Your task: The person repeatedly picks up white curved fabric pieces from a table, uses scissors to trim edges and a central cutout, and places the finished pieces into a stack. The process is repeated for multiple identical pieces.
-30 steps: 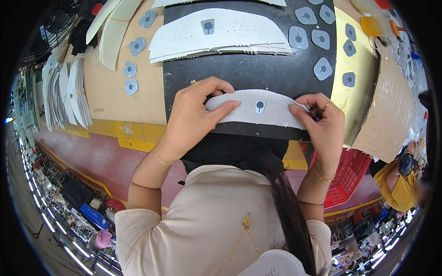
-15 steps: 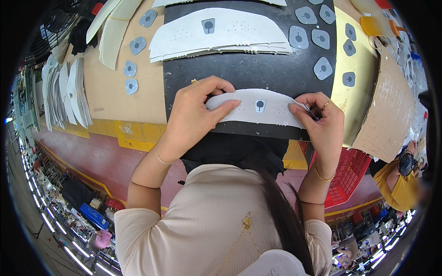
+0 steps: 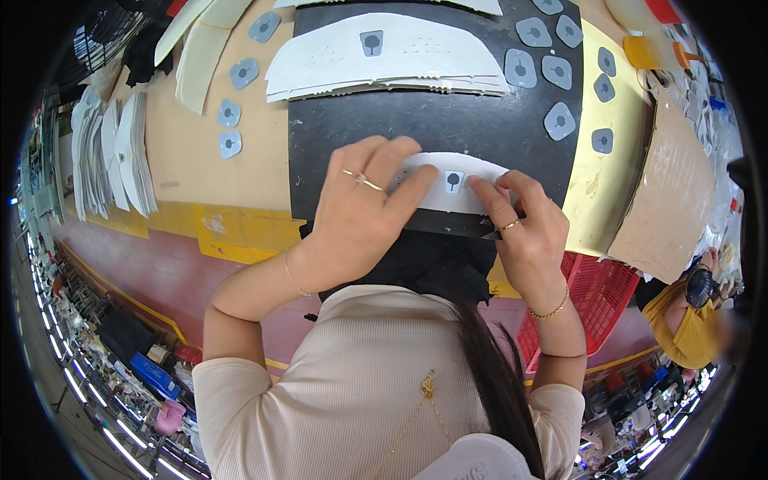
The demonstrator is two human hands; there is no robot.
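A curved white piece (image 3: 448, 182) with a small grey patch at its middle lies on a black mat (image 3: 424, 120) at the near edge of the workbench. My left hand (image 3: 360, 212) lies flat over its left half, fingers spread and pressing down. My right hand (image 3: 524, 228) presses its right end with the fingertips near the patch. Further back on the mat sits a stack of the same white curved pieces (image 3: 384, 56), the top one also bearing a grey patch.
Several loose grey patches (image 3: 552, 72) lie at the mat's right and others (image 3: 232, 120) on the tan board at left. White pieces are stacked at far left (image 3: 120, 152). A red basket (image 3: 600, 304) stands below the bench; another person in yellow (image 3: 688, 320) is at right.
My right hand has shifted slightly inward along the white piece toward the patch. My left hand stays pressed on it.
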